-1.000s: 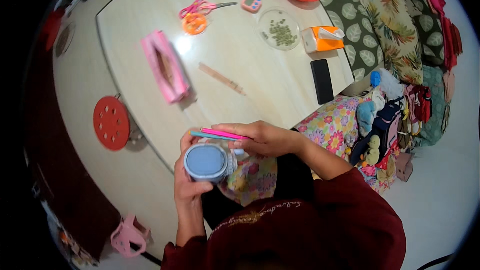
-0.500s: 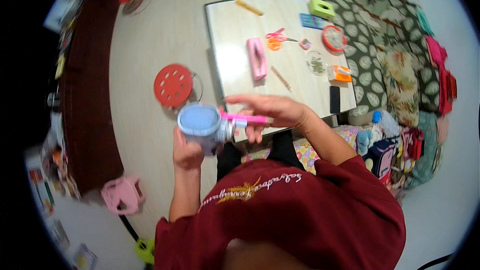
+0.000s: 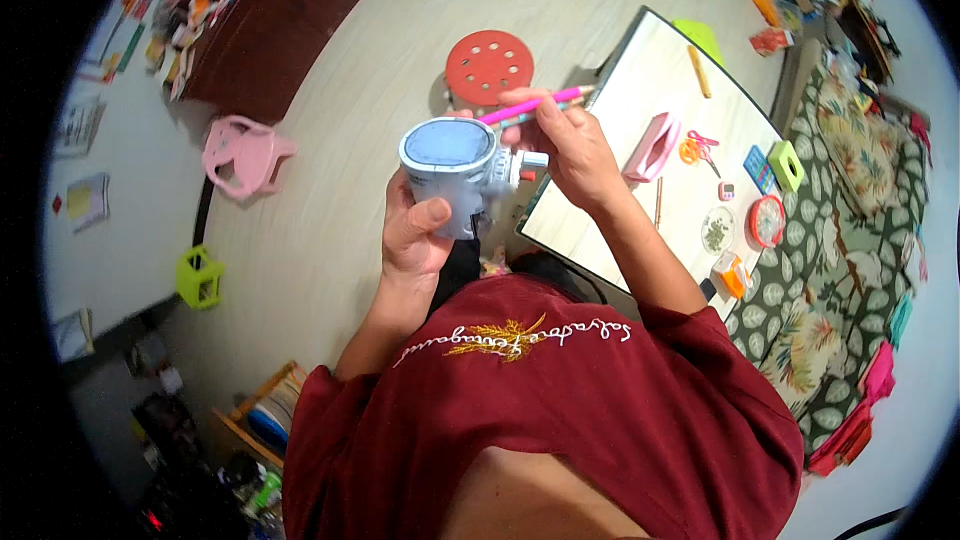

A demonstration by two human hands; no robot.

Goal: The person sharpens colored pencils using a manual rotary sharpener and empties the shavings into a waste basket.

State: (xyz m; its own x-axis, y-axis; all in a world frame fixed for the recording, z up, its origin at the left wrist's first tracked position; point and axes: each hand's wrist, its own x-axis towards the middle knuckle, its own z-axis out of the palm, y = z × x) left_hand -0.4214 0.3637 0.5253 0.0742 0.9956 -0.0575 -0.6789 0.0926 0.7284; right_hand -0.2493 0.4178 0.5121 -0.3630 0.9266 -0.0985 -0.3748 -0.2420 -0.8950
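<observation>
- While the white counter (image 3: pixel 665 80) stands on the right, a pink pouch (image 3: pixel 655 147) lies on it.
- The left hand (image 3: pixel 412 240) wraps around a blue-topped device (image 3: pixel 450 152), left of the counter.
- The right hand (image 3: pixel 575 152) pinches pink and blue pencils (image 3: pixel 510 114) beside the device.

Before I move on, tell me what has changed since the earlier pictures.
The view has swung left, so the table now lies to the right, not ahead, and the red stool shows ahead. Nothing visibly changed hands: the left hand still holds the blue-topped container, the right hand the pink and blue pencils. The pink case stays on the table.
</observation>
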